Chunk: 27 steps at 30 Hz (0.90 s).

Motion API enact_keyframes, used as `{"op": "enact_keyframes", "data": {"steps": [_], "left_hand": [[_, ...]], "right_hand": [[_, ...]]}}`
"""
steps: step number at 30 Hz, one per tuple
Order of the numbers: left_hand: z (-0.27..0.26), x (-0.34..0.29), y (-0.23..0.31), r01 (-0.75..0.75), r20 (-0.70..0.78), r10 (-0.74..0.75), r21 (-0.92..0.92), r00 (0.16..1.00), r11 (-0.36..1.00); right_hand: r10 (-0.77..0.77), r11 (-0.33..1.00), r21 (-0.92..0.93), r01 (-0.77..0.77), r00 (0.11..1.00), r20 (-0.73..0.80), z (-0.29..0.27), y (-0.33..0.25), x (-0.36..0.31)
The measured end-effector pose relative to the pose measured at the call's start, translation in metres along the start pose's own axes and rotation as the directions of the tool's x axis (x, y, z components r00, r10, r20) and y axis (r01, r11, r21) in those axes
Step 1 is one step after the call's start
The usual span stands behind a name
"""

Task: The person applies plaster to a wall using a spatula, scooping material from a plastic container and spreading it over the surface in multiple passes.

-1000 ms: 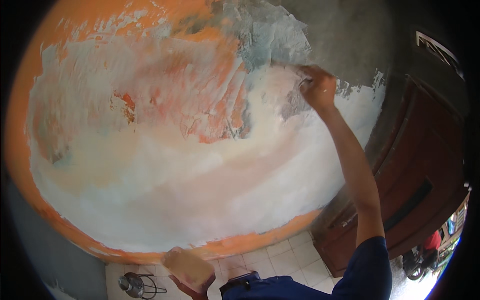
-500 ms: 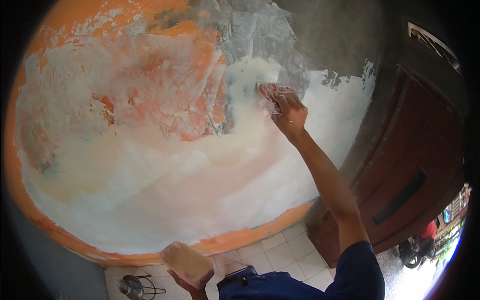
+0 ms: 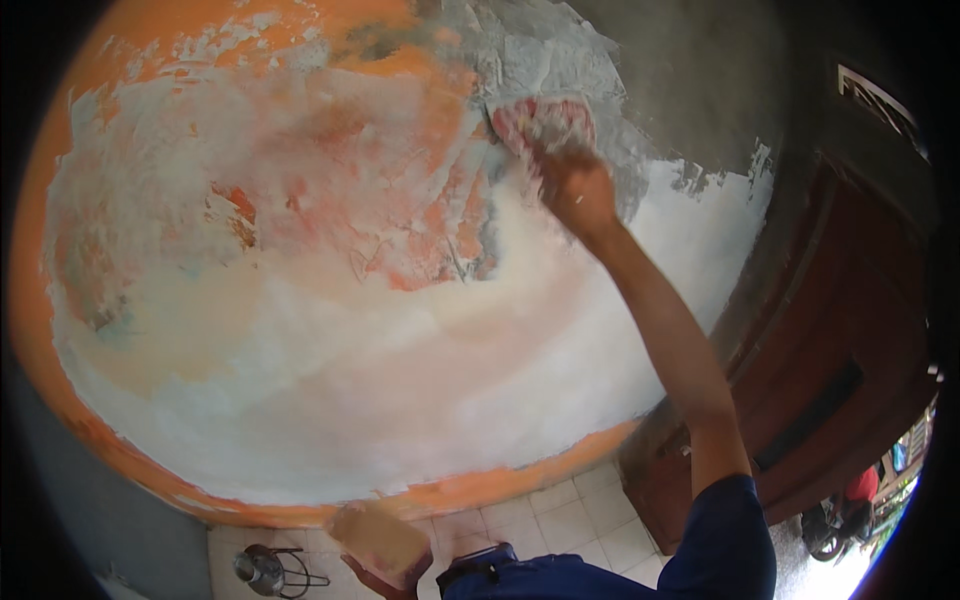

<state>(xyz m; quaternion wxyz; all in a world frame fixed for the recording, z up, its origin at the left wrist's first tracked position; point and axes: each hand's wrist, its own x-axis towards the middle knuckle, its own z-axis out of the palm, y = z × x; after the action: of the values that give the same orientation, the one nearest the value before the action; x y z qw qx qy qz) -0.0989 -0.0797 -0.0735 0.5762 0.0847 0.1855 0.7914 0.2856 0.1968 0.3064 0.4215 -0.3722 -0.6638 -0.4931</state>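
Observation:
My right hand [image 3: 582,192], arm stretched up, grips a red putty scraper [image 3: 548,120] smeared with white. Its wide blade lies against the wall [image 3: 400,360], over the grey patch near the top. Around it the wall carries white filler, with orange paint [image 3: 385,25] and reddish, thinly coated areas to the left. Low in front of my body, my left hand [image 3: 375,580] holds a tan rectangular slab [image 3: 380,540] from below. Most of that hand is hidden under the slab, and I cannot make out any loose filler on top.
A dark red door [image 3: 840,330] stands to the right, with a small vent [image 3: 875,95] above it. Below lies a white tiled floor [image 3: 590,510], where a metal stand [image 3: 285,572] sits at the lower left. A motorcycle [image 3: 828,530] shows outside at the lower right.
My right hand has moved the scraper up the wall, from the white filler onto the grey patch, and its broad face has turned into view. The left hand still holds the slab low.

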Motion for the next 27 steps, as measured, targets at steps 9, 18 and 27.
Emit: {"op": "enact_keyframes", "data": {"steps": [9, 18, 27], "left_hand": [[0.001, 0.018, 0.000, 0.022, 0.111, -0.029, 0.066, 0.993, 0.998], [0.002, 0.014, 0.006, 0.069, 0.003, -0.069, -0.040, 0.998, 0.997], [-0.001, -0.003, 0.005, 0.006, -0.032, -0.008, -0.055, 0.999, 0.998]], "right_hand": [[0.162, 0.979, 0.057, -0.197, 0.914, 0.373, -0.020, -0.031, -0.056], [0.146, 0.982, 0.107, -0.154, 0.986, 0.080, -0.057, -0.022, 0.002], [0.025, 0.997, 0.072, -0.033, 0.994, 0.109, 0.010, -0.054, -0.042]]}}
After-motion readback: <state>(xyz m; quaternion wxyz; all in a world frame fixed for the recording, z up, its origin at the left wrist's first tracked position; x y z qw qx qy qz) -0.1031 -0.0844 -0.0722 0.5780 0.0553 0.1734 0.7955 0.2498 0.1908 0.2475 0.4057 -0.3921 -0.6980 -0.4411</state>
